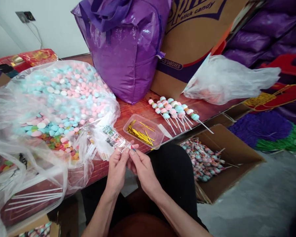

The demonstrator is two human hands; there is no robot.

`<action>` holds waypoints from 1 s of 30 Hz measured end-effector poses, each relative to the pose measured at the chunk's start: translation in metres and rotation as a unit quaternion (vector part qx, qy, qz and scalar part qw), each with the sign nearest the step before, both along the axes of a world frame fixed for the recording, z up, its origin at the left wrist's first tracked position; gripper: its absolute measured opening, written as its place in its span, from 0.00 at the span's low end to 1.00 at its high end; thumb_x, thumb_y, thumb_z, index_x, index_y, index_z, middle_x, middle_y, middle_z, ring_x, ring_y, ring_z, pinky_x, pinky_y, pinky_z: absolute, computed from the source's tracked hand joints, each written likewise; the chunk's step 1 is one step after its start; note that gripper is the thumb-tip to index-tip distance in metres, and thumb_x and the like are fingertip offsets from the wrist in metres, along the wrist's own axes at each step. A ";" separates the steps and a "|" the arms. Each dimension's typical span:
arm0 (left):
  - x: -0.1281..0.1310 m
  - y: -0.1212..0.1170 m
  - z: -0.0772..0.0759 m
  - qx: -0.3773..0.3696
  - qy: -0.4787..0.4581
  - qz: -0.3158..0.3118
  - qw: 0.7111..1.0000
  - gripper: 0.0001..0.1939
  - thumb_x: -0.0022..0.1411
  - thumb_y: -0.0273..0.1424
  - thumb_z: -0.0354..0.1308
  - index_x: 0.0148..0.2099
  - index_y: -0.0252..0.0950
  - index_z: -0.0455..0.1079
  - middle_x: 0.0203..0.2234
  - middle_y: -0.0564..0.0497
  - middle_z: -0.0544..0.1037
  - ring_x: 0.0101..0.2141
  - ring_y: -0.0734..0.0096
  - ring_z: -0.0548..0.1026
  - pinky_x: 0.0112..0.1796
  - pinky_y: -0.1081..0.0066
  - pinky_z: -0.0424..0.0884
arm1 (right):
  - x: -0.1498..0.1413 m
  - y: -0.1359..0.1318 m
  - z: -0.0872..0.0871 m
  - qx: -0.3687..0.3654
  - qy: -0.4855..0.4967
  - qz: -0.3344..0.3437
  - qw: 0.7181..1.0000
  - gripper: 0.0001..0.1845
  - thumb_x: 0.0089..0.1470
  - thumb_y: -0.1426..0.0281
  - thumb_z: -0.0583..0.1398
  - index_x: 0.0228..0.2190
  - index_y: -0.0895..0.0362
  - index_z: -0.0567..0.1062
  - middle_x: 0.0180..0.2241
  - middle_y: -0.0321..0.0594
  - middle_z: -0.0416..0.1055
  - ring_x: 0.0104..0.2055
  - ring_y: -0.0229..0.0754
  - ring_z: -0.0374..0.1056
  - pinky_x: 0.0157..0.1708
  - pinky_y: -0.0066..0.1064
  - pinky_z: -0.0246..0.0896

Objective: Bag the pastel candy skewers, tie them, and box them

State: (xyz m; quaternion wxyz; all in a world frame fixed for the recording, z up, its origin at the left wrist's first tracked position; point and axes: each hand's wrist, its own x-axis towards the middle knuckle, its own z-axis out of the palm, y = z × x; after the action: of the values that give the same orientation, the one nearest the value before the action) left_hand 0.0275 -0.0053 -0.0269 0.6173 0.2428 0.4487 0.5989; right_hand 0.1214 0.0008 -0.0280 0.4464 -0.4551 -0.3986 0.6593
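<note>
- Left hand [117,163] and right hand [144,166] are working together at the near edge of the table [123,110], thumbs side by side, both pinching at the near end of a printed wrapper [116,138].
- Wrapper is lying ahead of the fingertips, just left of a clear tray [157,134]. Fingers are hiding the pinched end; cannot tell how it is folded or what it is holding.
- Judgement: film is looking thin, so fingertips should be gripping lightly; pressing hard would be risking creases or a tear.
- One hand should be anchoring while the other is making the small movement; both pulling at once would be inviting a slip.
- Gold ties [140,133] are lying in the tray near the right hand; that wrist should be clearing the rim.
- White sticks [104,156] are lying just beside the left hand; sideways sweeps would be scattering them.
- Candy skewers [174,108] are resting well apart, beyond the tray.
</note>
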 end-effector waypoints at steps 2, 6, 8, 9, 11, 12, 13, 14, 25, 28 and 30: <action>-0.008 0.000 0.004 0.019 -0.034 -0.027 0.999 0.18 0.60 0.40 0.65 0.49 0.35 0.77 0.33 0.46 0.81 0.26 0.72 0.73 0.30 0.71 0.73 | -0.002 0.004 0.007 -0.059 0.075 0.028 0.995 0.23 0.58 0.54 0.59 0.20 0.55 0.65 0.13 0.25 0.51 0.16 0.30 0.41 0.18 0.26 0.38; -0.020 0.003 0.010 0.052 -0.116 -0.021 0.992 0.17 0.57 0.38 0.68 0.47 0.37 0.77 0.28 0.51 0.75 0.24 0.75 0.69 0.31 0.69 0.72 | 0.009 0.014 0.025 -0.022 -0.013 0.175 0.984 0.22 0.61 0.58 0.55 0.20 0.57 0.69 0.13 0.29 0.58 0.16 0.32 0.50 0.19 0.25 0.45; -0.022 0.005 0.011 0.062 -0.134 0.024 0.989 0.15 0.54 0.35 0.70 0.44 0.37 0.77 0.24 0.54 0.69 0.25 0.75 0.67 0.31 0.71 0.70 | 0.019 0.023 0.031 0.112 -0.178 0.214 0.954 0.20 0.62 0.64 0.55 0.21 0.57 0.72 0.19 0.35 0.68 0.22 0.35 0.61 0.25 0.27 0.53; -0.022 0.007 0.010 0.062 -0.139 0.045 0.987 0.14 0.54 0.35 0.71 0.42 0.36 0.77 0.22 0.55 0.67 0.26 0.76 0.66 0.31 0.73 0.69 | 0.025 0.029 0.033 0.179 -0.270 0.200 0.925 0.18 0.62 0.67 0.55 0.22 0.57 0.73 0.23 0.37 0.71 0.26 0.37 0.65 0.29 0.28 0.56; -0.021 0.008 0.008 0.051 -0.140 0.071 0.986 0.12 0.53 0.34 0.72 0.38 0.33 0.77 0.21 0.56 0.63 0.24 0.79 0.62 0.29 0.76 0.65 | 0.036 0.045 0.032 0.256 -0.448 0.116 0.849 0.13 0.61 0.73 0.55 0.26 0.56 0.76 0.29 0.40 0.75 0.32 0.40 0.68 0.33 0.29 0.58; -0.020 0.009 0.006 0.042 -0.136 0.073 0.987 0.12 0.53 0.33 0.72 0.36 0.32 0.76 0.21 0.57 0.62 0.23 0.81 0.60 0.28 0.77 0.63 | 0.040 0.055 0.031 0.258 -0.525 0.073 0.808 0.11 0.60 0.74 0.55 0.29 0.56 0.77 0.32 0.43 0.76 0.33 0.42 0.70 0.33 0.30 0.58; -0.020 0.009 0.004 0.032 -0.132 0.072 0.988 0.12 0.53 0.33 0.72 0.34 0.32 0.75 0.21 0.57 0.62 0.23 0.82 0.58 0.27 0.78 0.62 | 0.044 0.064 0.028 0.243 -0.591 0.046 0.768 0.10 0.60 0.75 0.56 0.31 0.56 0.78 0.34 0.46 0.76 0.34 0.43 0.70 0.32 0.30 0.58; -0.019 0.009 0.002 0.023 -0.128 0.070 0.989 0.12 0.53 0.33 0.72 0.32 0.31 0.73 0.21 0.57 0.62 0.22 0.83 0.58 0.26 0.78 0.60 | 0.047 0.072 0.026 0.222 -0.643 0.040 0.732 0.10 0.59 0.75 0.56 0.33 0.57 0.78 0.36 0.49 0.77 0.34 0.45 0.71 0.31 0.31 0.59; -0.017 0.014 -0.009 -0.007 -0.131 0.090 0.987 0.16 0.51 0.35 0.73 0.31 0.34 0.68 0.24 0.55 0.70 0.22 0.83 0.62 0.25 0.80 0.60 | 0.035 0.100 0.012 0.164 -0.704 0.126 0.679 0.13 0.61 0.80 0.51 0.44 0.65 0.73 0.38 0.59 0.77 0.39 0.54 0.76 0.33 0.35 0.60; -0.016 0.017 -0.008 -0.009 -0.113 0.090 0.989 0.16 0.52 0.35 0.72 0.30 0.33 0.67 0.24 0.54 0.70 0.22 0.84 0.60 0.24 0.80 0.58 | 0.038 0.102 0.012 0.159 -0.693 0.118 0.693 0.12 0.63 0.77 0.50 0.45 0.64 0.70 0.33 0.54 0.78 0.35 0.51 0.76 0.33 0.34 0.59; -0.015 0.020 -0.008 -0.013 -0.107 0.096 0.990 0.17 0.52 0.36 0.72 0.30 0.32 0.67 0.24 0.55 0.70 0.21 0.85 0.58 0.23 0.81 0.56 | 0.044 0.102 0.010 0.172 -0.652 0.101 0.731 0.12 0.62 0.77 0.51 0.45 0.62 0.71 0.33 0.50 0.78 0.35 0.49 0.75 0.34 0.33 0.59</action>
State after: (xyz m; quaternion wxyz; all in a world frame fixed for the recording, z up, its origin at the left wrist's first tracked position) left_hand 0.0124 0.0146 -0.0344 0.6048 0.1251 0.4085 0.6721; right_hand 0.1654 0.1029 -0.0178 0.0781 -0.6454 -0.7424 0.1617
